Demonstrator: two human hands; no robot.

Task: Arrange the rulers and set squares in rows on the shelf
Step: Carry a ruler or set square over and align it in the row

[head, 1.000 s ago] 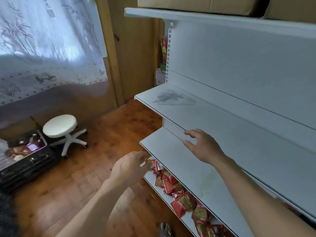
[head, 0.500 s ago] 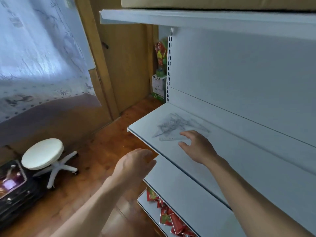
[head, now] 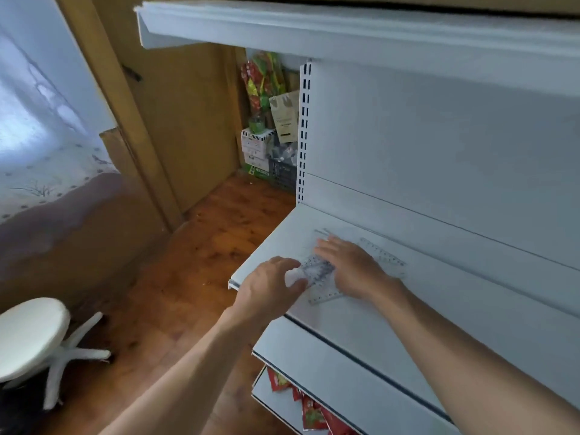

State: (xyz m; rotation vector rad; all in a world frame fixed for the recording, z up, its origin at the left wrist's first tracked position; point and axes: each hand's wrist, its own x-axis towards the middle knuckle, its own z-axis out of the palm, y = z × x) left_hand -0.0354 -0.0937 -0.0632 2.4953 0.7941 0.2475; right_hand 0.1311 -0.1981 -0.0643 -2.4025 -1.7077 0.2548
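Clear rulers and set squares (head: 315,273) are lying in one overlapping heap near the shelf's (head: 470,284) left end. Right hand (head: 354,271) is pressing flat on them, grip released. Left hand (head: 270,287) is touching the heap's front edge; cannot tell its grip. No rows formed yet, so the whole arranging is left.

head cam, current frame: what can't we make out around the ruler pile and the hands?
1. Head view: number of pieces in the ruler pile. It is clear plastic, overlapping and blurred, and partly under the right hand.
2. Head view: whether the left hand pinches a piece or only touches it. Its fingertips blur into the pile.
3. Head view: the red packets, cut off by the bottom edge.
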